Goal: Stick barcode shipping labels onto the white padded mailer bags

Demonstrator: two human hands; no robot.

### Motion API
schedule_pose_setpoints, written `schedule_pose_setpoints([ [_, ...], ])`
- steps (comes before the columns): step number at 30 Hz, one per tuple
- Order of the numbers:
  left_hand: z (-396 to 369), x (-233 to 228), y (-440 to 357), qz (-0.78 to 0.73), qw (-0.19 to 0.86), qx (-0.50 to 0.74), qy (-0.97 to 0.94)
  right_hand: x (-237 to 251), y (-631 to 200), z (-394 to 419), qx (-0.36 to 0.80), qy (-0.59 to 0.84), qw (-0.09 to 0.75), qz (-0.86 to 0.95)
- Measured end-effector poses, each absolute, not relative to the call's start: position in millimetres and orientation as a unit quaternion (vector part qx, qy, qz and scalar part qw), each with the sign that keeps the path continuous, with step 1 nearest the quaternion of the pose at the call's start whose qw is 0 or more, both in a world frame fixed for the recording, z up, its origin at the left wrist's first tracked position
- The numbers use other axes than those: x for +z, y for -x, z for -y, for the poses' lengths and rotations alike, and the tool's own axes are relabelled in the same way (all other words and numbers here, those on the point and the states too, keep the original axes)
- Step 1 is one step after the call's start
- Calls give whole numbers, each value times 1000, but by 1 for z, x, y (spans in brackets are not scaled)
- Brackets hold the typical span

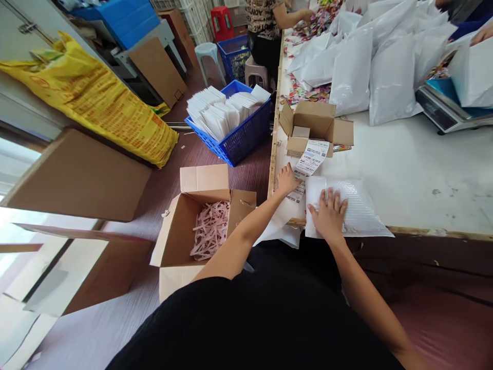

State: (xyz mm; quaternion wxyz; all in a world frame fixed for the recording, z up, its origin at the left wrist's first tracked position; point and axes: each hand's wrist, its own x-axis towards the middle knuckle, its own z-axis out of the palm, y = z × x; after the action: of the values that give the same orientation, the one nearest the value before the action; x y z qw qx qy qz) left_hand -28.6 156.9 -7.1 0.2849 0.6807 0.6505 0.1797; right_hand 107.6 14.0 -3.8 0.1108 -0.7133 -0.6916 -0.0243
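The right hand (331,213) lies on a flat, white, padded plastic mailer (358,205) near the near-left corner of the white tabletop (416,164). Its grip is spread, palm down, pinching nothing. The mailer's near side reaches over the near edge, so the flat hand likely serves to steady it. The left hand (287,180) is by the left edge, at a strip of white paper labels printed in black (311,156). Its fingers are apart, with the thumb close to the strip; whether it pinches the paper I cannot tell. The strip slants from the near side of a small open brown cardboard box (314,123) towards the mailer, which probably puts the labels within easy reach of the left hand.

That small box stands along the left edge, just beyond the strip, and limits room on that side. Farther back, plump white plastic bags (350,77) crowd the far part of the tabletop, with a flat weighing scale (437,108) to their right. A co-worker's hand (306,14) reaches over small colourful packets (325,14) near the far-left corner.

On the floor beyond the left edge are a blue plastic basket (246,136) full of white envelopes (221,115) and a larger open cardboard box (181,231) holding pink shredded paper (211,228); the left forearm partly covers that box from view.
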Motion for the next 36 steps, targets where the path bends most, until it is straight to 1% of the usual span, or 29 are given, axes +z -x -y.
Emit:
schedule_pose_setpoints([
  [3,-175,-8,35,-625,288,195,-699,-7,-103,-9,-45,711,90,696],
  [6,-175,9,56,-616,356,319,-626,-6,-104,-10,-19,710,104,696],
  [8,-159,29,72,-571,445,413,-553,3,-104,-12,22,712,149,686],
  [11,-111,59,85,-449,581,481,-478,29,-97,-9,131,656,293,683],
  [13,-73,73,84,-389,639,491,-447,50,-89,-2,176,586,398,684],
  [15,-44,79,78,-351,683,490,-413,67,-82,7,155,542,467,681],
  [17,-28,80,73,-332,734,461,-372,76,-80,17,110,535,491,679],
  [20,-26,76,68,-331,803,372,-328,73,-84,28,97,532,463,702],
  [24,-34,66,58,-355,835,320,-274,71,-87,40,87,518,416,742],
  [26,-42,58,54,-397,820,345,-226,88,-92,45,66,529,411,739],
  [27,-47,53,54,-429,797,373,-205,102,-97,48,71,528,417,736],
  [28,-54,48,57,-464,765,406,-186,118,-104,50,86,518,437,730],
  [29,-61,42,60,-495,734,432,-170,134,-113,50,103,499,480,715],
  [30,-68,37,66,-519,711,447,-158,150,-123,47,114,472,542,686],
  [32,-80,30,78,-540,700,441,-152,169,-142,33,105,435,668,595],
  [33,-84,27,84,-535,708,434,-155,170,-150,21,99,446,693,558],
  [34,-87,25,90,-519,722,429,-160,164,-155,7,105,477,681,546],
  [35,-89,23,94,-493,740,427,-167,151,-159,-7,135,531,618,564],
  [36,-90,21,96,-462,760,422,-176,134,-160,-21,167,577,527,602],
])
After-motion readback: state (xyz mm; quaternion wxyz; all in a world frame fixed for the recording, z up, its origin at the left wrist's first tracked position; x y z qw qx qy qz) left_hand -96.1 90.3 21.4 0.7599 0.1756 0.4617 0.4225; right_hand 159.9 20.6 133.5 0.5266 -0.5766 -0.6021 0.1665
